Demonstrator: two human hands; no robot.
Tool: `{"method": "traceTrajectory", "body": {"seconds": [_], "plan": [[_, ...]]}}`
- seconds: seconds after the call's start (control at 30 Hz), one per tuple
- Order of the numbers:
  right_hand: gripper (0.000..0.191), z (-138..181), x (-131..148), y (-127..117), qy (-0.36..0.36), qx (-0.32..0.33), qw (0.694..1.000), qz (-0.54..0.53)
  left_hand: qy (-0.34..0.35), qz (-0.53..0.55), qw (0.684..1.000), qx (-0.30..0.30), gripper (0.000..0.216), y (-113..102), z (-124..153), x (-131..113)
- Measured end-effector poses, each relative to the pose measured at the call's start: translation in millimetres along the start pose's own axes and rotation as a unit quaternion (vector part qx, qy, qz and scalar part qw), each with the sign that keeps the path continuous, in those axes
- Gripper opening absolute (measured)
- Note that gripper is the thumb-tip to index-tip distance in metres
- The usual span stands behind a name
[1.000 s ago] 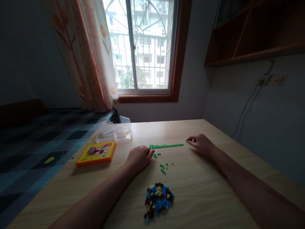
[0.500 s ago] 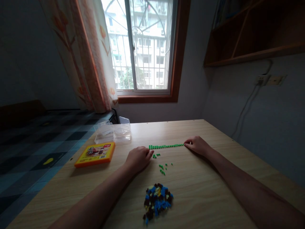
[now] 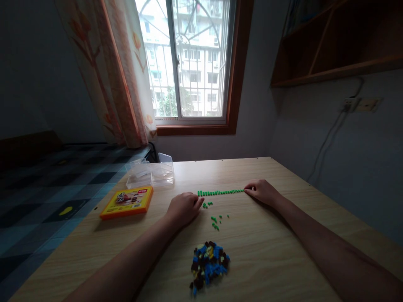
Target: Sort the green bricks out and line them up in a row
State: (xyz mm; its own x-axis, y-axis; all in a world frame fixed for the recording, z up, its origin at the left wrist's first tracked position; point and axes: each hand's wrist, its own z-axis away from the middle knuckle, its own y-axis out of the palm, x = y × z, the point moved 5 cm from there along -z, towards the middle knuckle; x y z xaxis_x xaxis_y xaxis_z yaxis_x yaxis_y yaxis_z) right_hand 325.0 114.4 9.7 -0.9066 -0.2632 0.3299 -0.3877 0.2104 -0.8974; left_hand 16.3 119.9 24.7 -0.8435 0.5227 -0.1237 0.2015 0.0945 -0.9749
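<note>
A row of small green bricks (image 3: 220, 192) lies across the middle of the wooden table (image 3: 283, 260). My left hand (image 3: 184, 207) rests on the table in a loose fist, its fingertips at the row's left end. My right hand (image 3: 261, 191) lies with its fingers pinched together against the row's right end; whether a brick is between them is hidden. Several loose green bricks (image 3: 215, 220) are scattered just in front of the row. A pile of blue, brown and yellow bricks (image 3: 208, 264) sits nearer to me.
An orange box (image 3: 127, 201) lies at the table's left side, with a clear plastic container (image 3: 150, 175) behind it. A window and a curtain are beyond the table, a wall shelf at the upper right, a checked bed cover on the left.
My right hand moved left and down from a little beyond the row's right end until its fingertips met that end. My left hand stayed put.
</note>
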Motion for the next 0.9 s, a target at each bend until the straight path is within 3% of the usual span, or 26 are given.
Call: {"method": "traceTrajectory", "body": {"seconds": [0.17,0.27,0.43,0.6,0.73,0.9], "plan": [[0.023,0,-4,-2,0.006,-0.015,1.000,-0.013,-0.006,0.005,1.000,0.004,0.050,-2,1,-2],[0.023,2,8,-4,0.001,-0.040,0.999,-0.015,0.000,0.009,1.000,0.003,0.049,-3,1,-3],[0.024,15,73,3,-0.078,-0.060,0.994,-0.051,0.000,0.012,1.000,0.000,0.049,-2,1,-2],[0.030,25,132,23,-0.196,0.008,0.979,-0.061,-0.004,0.001,1.000,-0.005,0.048,-3,2,-4],[0.036,22,140,32,-0.206,0.054,0.977,-0.026,-0.005,0.008,1.000,0.002,0.047,-4,2,-6],[0.035,19,137,28,-0.196,0.050,0.977,-0.065,-0.003,0.006,1.000,-0.003,0.048,-3,2,-5]]}}
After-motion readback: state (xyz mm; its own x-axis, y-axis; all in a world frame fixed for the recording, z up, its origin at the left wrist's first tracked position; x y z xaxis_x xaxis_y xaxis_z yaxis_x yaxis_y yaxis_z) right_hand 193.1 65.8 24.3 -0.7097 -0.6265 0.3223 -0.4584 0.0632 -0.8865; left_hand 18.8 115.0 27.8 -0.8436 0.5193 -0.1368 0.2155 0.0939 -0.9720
